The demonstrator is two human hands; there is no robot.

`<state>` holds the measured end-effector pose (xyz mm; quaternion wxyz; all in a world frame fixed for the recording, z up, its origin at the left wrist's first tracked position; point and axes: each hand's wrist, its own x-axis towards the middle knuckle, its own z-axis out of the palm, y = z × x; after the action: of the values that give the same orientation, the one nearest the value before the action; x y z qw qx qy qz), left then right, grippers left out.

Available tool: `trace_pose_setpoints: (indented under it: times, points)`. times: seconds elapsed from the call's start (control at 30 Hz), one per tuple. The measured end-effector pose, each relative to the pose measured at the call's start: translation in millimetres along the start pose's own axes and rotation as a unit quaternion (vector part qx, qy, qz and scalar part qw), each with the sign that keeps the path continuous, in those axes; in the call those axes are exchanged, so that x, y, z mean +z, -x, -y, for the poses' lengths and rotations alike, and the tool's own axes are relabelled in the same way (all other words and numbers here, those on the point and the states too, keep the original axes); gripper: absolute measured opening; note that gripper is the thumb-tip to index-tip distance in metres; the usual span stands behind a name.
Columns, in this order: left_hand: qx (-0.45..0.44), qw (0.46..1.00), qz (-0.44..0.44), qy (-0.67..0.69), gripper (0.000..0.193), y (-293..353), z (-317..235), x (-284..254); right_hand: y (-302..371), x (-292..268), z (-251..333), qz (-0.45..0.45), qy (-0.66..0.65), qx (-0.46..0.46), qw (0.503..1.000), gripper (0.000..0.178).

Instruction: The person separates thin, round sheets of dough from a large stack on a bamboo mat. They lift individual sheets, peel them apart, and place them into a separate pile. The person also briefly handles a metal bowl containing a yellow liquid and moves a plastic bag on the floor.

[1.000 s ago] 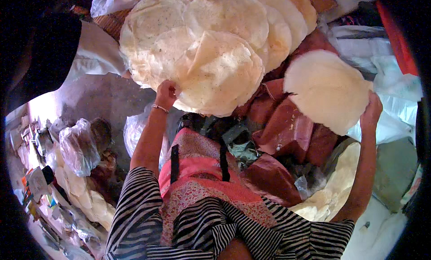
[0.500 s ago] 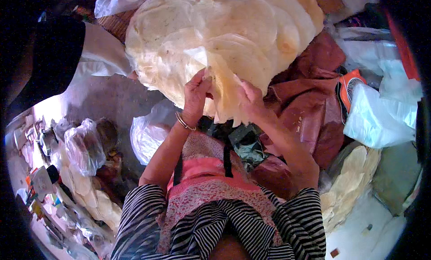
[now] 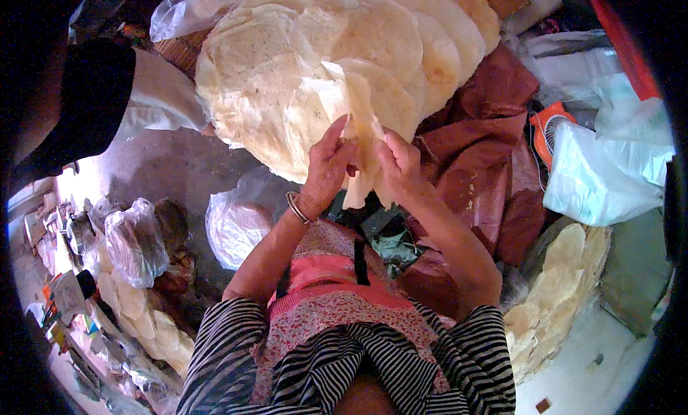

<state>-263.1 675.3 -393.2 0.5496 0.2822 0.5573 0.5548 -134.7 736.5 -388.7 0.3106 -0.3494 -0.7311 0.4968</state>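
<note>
A thin cream sheet (image 3: 364, 132), folded and gathered into a narrow bunch, is held upright in front of me. My left hand (image 3: 331, 160), a bangle on its wrist, pinches its left side with curled fingers. From the right, my right hand (image 3: 400, 163) grips the other side with thumb and fingers. Loose lower ends of the sheet hang between and below both hands. Beyond them spreads a wide pile of thin round cream sheets (image 3: 265, 78), overlapping each other, some dotted with dark specks. Whether they are rice paper or flatbread I cannot tell.
Dark red cloth (image 3: 476, 178) lies right of the pile. An orange fan (image 3: 550, 128) stands beside a clear plastic bag (image 3: 598, 178). More round sheets (image 3: 555, 286) lie at lower right, and others (image 3: 136, 300) at lower left. A white plastic bag (image 3: 240, 225) sits left of my arm.
Both hands have drawn closer together. The held sheet is gathered more tightly and narrower, and its top edge stands higher. My view has shifted slightly.
</note>
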Motion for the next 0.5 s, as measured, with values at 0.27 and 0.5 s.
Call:
trace_pose_setpoints:
  times: [0.27,0.5]
  points:
    - [0.019,0.992,-0.028,0.120,0.027,12,-6,15,9,-2,2,0.062,-0.001,-0.029,0.998,0.024]
    - [0.042,0.989,-0.050,0.129,0.019,20,-6,9,16,-2,5,0.092,0.095,-0.167,0.977,0.020]
